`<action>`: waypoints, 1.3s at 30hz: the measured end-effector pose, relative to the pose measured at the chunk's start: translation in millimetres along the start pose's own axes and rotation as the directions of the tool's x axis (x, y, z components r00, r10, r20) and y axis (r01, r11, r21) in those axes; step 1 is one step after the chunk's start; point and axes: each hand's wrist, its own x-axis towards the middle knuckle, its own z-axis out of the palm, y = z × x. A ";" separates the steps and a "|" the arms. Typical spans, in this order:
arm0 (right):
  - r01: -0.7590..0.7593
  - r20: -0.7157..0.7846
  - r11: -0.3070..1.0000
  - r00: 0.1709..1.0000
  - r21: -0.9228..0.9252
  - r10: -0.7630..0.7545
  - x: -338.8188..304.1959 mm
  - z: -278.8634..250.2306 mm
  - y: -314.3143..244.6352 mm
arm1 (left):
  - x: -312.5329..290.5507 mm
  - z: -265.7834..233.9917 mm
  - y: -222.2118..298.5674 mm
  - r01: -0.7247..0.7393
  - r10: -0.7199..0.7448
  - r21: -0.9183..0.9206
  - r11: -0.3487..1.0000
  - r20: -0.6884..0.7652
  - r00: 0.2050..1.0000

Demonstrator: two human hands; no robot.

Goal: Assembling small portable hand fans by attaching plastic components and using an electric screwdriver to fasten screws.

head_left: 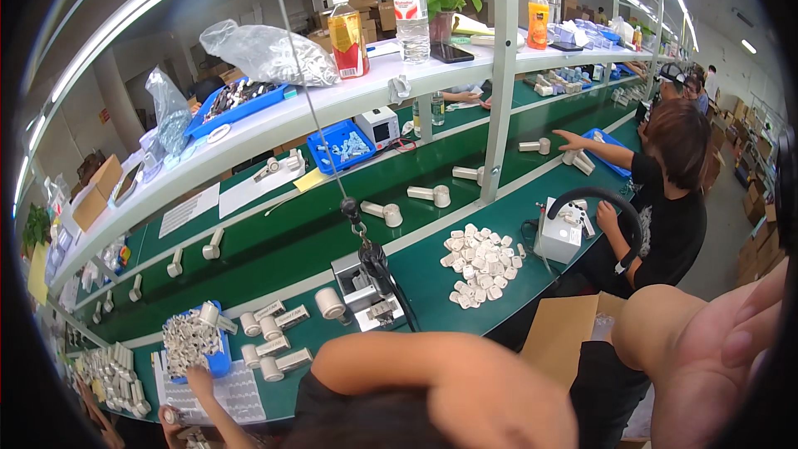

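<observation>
My left arm bends across the bottom edge, and my left hand (507, 403) is blurred there, its fingers out of sight. Close to the camera at the lower right is my right hand (727, 349), cut off by the rim; its fingers look stretched out and nothing shows in them. An open cardboard box (557, 333) stands between the two hands. Beyond the left arm, on the green bench, sit a metal press fixture (366, 291) under a hanging electric screwdriver (372, 256), a white cylindrical housing (330, 303), and a pile of small white plastic parts (480, 266).
A co-worker's hand (199, 380) at lower left touches a blue tray (219, 363) of white parts. Several handled housings (270, 341) lie beside it. Another person (673, 191) reaches over the green conveyor (332, 237) at right. A shelf post (500, 75) rises mid-bench.
</observation>
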 end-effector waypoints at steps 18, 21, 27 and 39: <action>-0.074 0.215 0.994 0.973 -0.076 0.088 56.6 13.0 2.0 | -85.3 123.2 -4.1 -0.038 0.598 0.657 0.753 -0.659 0.455; -0.074 0.231 0.992 0.968 -0.103 0.096 53.0 20.5 -9.9 | -73.8 87.3 10.0 -0.111 0.510 0.553 0.826 -0.649 0.565; -0.095 0.236 0.989 0.964 -0.114 0.120 42.5 56.9 6.5 | -46.7 22.1 7.9 -0.152 0.085 -0.108 0.983 -0.469 0.879; 0.277 0.397 0.961 0.884 -0.017 -0.248 44.3 0.4 133.4 | -206.4 216.4 -53.3 0.559 -0.331 -0.050 0.828 -0.848 0.414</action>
